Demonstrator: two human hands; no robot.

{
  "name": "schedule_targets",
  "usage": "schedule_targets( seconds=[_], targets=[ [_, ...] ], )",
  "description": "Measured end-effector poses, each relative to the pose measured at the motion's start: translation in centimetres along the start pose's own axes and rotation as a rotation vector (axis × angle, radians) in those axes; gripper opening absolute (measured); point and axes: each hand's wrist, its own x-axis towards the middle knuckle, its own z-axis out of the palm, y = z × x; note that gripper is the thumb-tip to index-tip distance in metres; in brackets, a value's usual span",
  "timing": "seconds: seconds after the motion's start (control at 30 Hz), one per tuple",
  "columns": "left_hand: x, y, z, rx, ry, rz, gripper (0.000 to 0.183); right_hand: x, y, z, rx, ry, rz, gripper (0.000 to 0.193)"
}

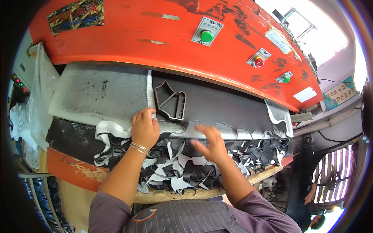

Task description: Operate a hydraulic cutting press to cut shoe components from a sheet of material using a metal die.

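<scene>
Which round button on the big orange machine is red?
The middle one: the round red button, sitting between the left round green button and the right round green button.

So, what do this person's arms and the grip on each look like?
The left grip and right grip are ungloved human hands. Thin silvery bangles circle the left wrist; none shows on the right. Bare forearms emerge from dusky purple sleeves.

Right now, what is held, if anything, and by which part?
The left hand is at the left edge of the dark sheet; whether it grips cannot be told. The right hand holds nothing.
</scene>
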Motion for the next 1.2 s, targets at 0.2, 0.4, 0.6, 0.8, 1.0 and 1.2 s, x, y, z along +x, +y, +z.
schedule_targets(
  seconds=[0.2, 0.4, 0.6, 0.8, 1.0, 1.2],
  targets=[
    [-0.7, 0.6, 0.6, -0.035, -0.008, 0.001, 0.027, 7.7, 2.5, 3.5, -0.248, -0.138, 0.019, 0.080],
    [-1.2, 0.8, 0.0, -0.005, -0.078, 0.032, 0.029, 7.2, 2.3, 5.1, -0.255, -0.091, 0.002, 0.076],
    [-1.0, 0.7, 0.1, 0.000, -0.076, 0.026, 0.029, 7.4, 2.3, 5.6, -0.277, -0.019, -0.013, 0.074],
    [-0.2, 0.8, 0.0, 0.028, -0.117, 0.030, 0.030, 8.3, 2.4, 5.2, -0.250, -0.030, -0.025, 0.070],
    [0.4, 2.1, 0.2, 0.091, -0.118, 0.055, 0.031, 8.2, 2.6, 4.0, -0.232, -0.004, -0.031, 0.071],
    [-0.2, 3.0, -1.3, -0.016, -0.072, -0.051, 0.037, 5.9, 1.4, 0.6, -0.153, -0.086, 0.053, 0.109]
  ],
)
